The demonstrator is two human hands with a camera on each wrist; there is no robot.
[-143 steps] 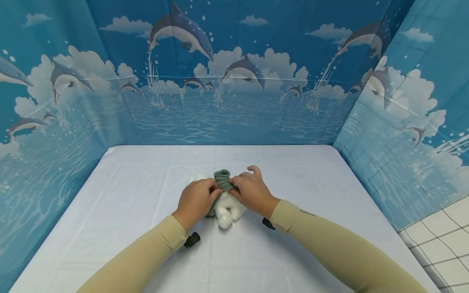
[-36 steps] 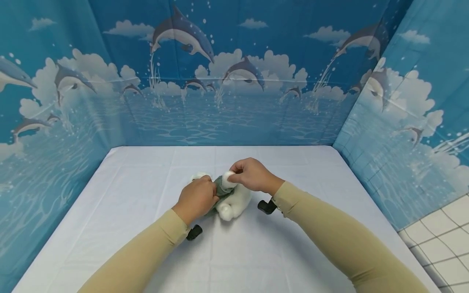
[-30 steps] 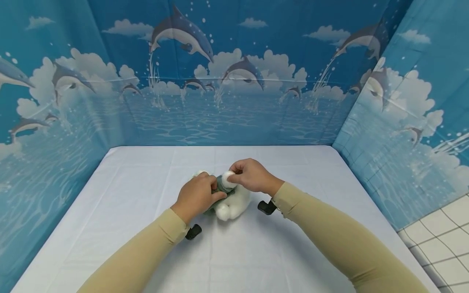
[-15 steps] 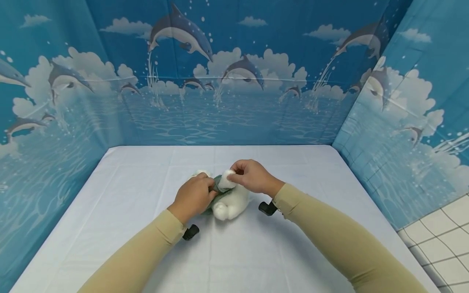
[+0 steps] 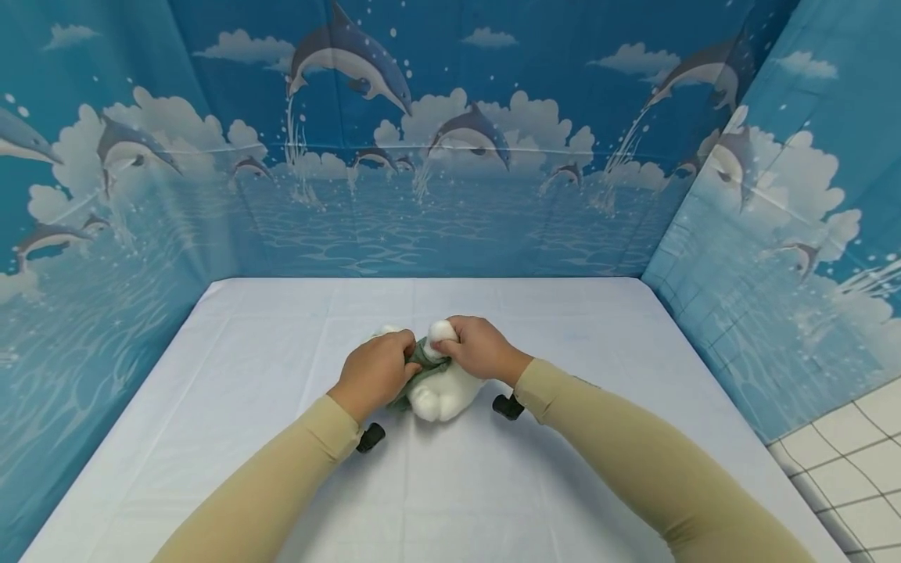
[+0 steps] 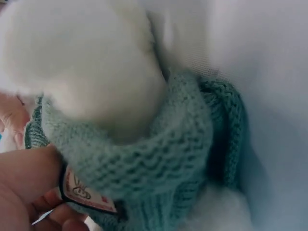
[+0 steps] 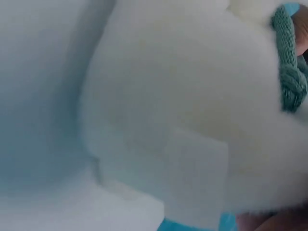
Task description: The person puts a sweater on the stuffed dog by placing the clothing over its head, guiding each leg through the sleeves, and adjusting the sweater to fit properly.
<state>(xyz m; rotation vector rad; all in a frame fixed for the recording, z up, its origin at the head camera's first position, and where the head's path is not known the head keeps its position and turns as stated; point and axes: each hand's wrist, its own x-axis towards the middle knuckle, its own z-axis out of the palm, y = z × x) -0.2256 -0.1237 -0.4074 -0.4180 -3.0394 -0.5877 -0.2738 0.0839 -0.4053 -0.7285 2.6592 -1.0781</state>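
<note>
A white plush toy lies on the table in the middle of the head view, partly covered by a green knitted sweater. My left hand grips the sweater at its left side. In the left wrist view the thumb presses beside a sewn label, and a rounded white limb pokes out of the knit opening. My right hand holds that white limb between thumb and fingers. The right wrist view is filled by the plush body with a white tag; the knit's edge shows at upper right.
A white cloth covers the table. Blue dolphin-print curtains hang behind it and along both sides. White tiles show at the lower right. A black wrist camera hangs under my right wrist, another under the left.
Earlier both hands held the rolled green knit, its opening bare. The white limb now protrudes through it, and my right hand has moved onto the limb, shifting slightly lower just now.
</note>
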